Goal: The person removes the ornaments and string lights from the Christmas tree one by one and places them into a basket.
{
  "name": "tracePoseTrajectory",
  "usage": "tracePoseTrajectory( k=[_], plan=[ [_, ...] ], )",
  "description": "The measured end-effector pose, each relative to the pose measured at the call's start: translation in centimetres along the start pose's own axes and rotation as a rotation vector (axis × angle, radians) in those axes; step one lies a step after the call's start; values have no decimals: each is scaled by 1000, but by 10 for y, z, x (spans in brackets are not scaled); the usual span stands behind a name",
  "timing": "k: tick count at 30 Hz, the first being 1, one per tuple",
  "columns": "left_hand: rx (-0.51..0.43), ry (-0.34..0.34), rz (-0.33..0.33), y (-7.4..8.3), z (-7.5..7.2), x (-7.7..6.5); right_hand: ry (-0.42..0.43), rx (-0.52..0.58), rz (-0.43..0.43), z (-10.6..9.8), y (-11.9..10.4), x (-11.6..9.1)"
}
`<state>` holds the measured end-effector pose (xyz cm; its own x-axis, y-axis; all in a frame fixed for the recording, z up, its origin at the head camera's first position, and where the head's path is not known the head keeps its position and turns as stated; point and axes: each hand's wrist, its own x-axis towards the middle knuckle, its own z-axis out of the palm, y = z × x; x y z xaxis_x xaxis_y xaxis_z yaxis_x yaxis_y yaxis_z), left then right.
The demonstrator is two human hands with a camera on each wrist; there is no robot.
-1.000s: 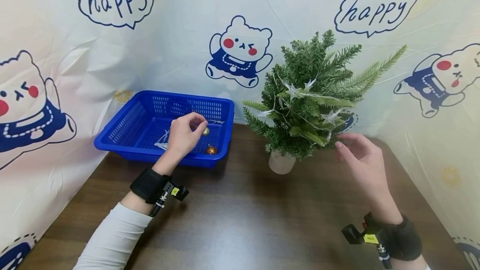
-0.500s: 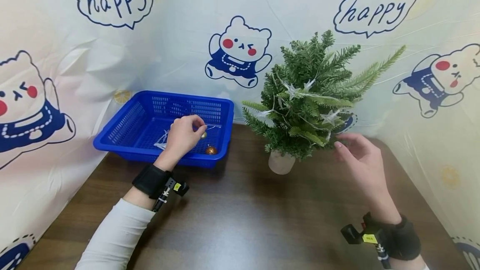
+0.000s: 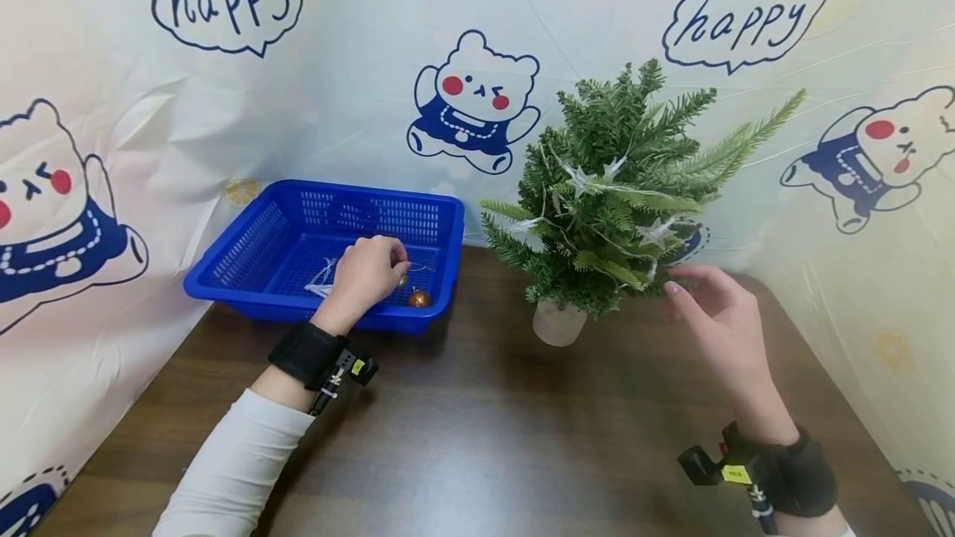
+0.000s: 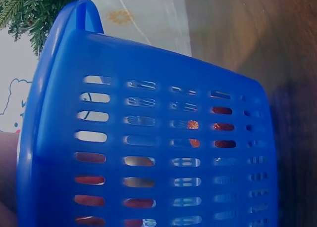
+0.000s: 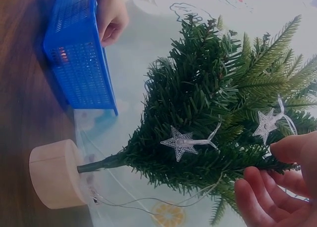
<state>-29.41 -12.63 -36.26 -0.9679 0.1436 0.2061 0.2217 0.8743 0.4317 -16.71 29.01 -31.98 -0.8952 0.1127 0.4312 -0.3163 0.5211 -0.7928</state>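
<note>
Left hand [image 3: 366, 276] is found inside the blue basket [image 3: 403, 319], lower than in the frame one second prior; the pale gold ball [image 3: 403, 280] has sunk with it and is now largely covered by the fingers. Thumb and forefinger are drawn together, pinching at the ball's top; the exact grip point is hidden. A thin strand [image 3: 421, 267] extends beside the fingertips and has dropped likewise. The orange ball [image 3: 419, 297] lies unmoved near the basket's front right corner, the white pieces [image 3: 321, 280] unmoved left of the hand. Right hand [image 3: 722, 313] shows no change: thumb and fingers narrowed round a lower branch of the tree [image 3: 615, 218], firmness of hold undetermined. The tree stands upright right of the basket, star lights [image 3: 578, 179] on its branches, position unaltered
</note>
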Motion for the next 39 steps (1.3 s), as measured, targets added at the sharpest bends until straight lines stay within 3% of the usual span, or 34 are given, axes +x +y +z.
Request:
tracePoseTrajectory(
  k=[7, 14, 29, 39],
  plan=[
    [64, -74, -8, 4, 3, 4, 6, 3, 5, 0, 0, 1],
    [109, -200, -3, 2, 3, 4, 4, 22, 1, 1, 1, 2],
    [175, -401, 16, 8, 5, 11, 7, 8, 0, 1, 4, 2],
    [206, -443, 10, 9, 6, 15, 9, 14, -12, 0, 3, 2]
  ],
)
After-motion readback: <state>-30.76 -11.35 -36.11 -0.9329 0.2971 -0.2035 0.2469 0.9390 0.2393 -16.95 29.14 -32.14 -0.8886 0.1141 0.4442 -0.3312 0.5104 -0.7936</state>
